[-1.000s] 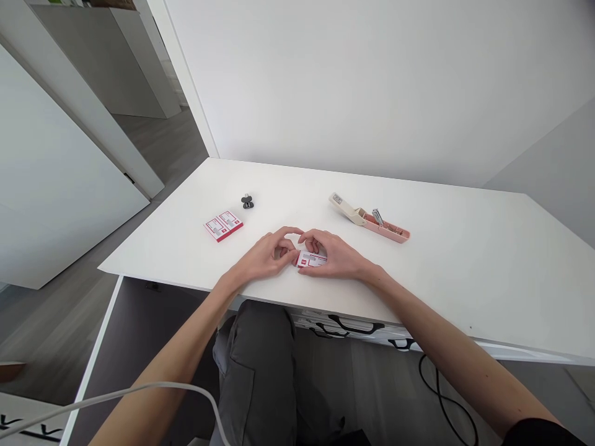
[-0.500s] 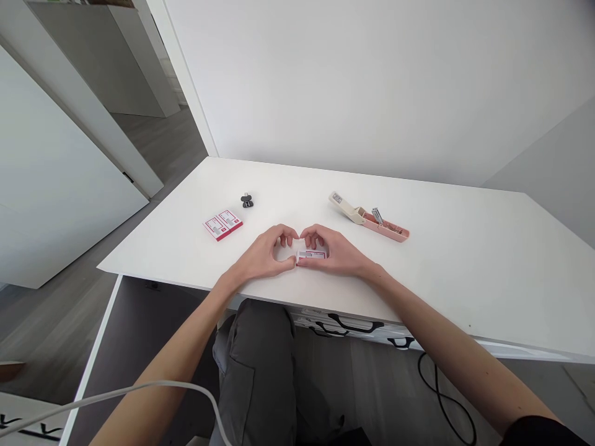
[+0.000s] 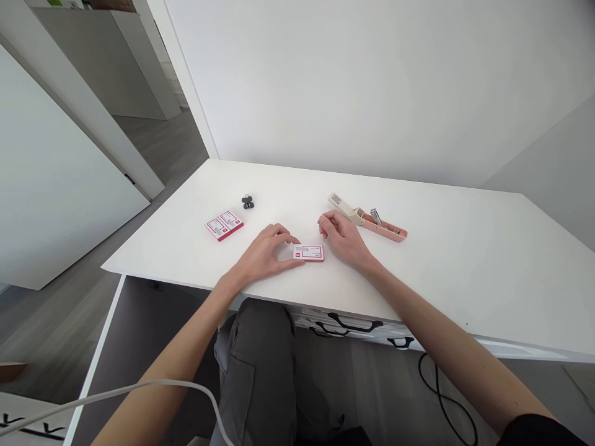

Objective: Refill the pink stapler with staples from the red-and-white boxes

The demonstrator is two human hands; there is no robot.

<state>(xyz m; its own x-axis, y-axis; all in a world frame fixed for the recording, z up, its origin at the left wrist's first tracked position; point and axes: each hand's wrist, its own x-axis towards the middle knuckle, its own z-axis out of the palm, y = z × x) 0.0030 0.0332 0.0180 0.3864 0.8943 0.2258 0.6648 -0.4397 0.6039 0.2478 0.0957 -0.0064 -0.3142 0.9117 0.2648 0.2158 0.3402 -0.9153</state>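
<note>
A small white-and-red box of staples (image 3: 312,253) lies flat near the table's front edge. My left hand (image 3: 269,253) grips its left end, thumb along the near side and fingers along the far side. Just right of the box, my right hand (image 3: 344,238) rests on the table with its fingers curled in, and I see nothing in them. Behind it is an opened stapler (image 3: 383,230), with a cream arm folded back and a pink base, a metal part sticking up from it.
Two more red-and-white staple boxes (image 3: 224,225) sit side by side at the left of the white table (image 3: 465,260). Beyond them stands a small black object (image 3: 248,201), perhaps a staple remover. A white cable (image 3: 139,387) crosses in front of my left forearm.
My right hand has let go of the staple box and drawn back to the right, its fingers curling. My left hand has closed on the box's left end, and more of the box shows.
</note>
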